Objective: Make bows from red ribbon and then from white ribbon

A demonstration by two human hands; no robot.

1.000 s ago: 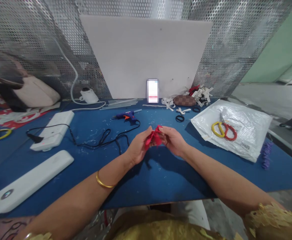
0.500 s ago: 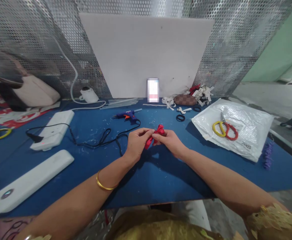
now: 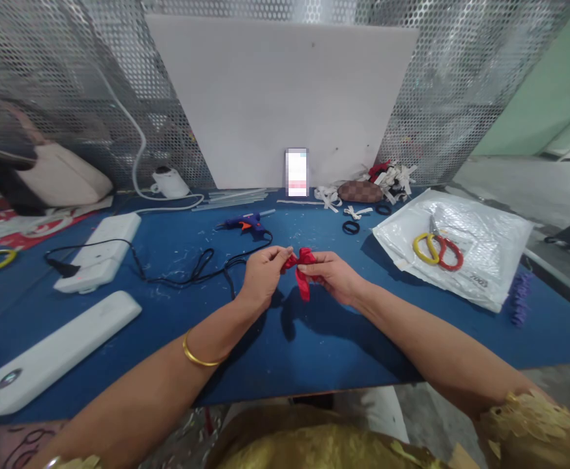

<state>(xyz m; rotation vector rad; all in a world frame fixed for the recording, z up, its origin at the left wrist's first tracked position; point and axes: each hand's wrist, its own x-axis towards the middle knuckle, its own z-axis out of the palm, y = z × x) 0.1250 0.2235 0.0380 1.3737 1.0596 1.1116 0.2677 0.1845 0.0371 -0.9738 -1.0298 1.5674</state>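
A boxy white power strip (image 3: 114, 229) sits left on the blue tabletop (image 3: 314, 368). In the middle, just above it, is a soft, shiny red ribbon (image 3: 303, 286). The left hand (image 3: 261, 275) and right hand (image 3: 334, 275) each pinch it, thumbs pressed on. Both arms reach forward.

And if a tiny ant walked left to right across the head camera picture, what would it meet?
Pale handbag, white cup, blue glue gun, red ribbon, black ring, scissors on the white package, purple coil.
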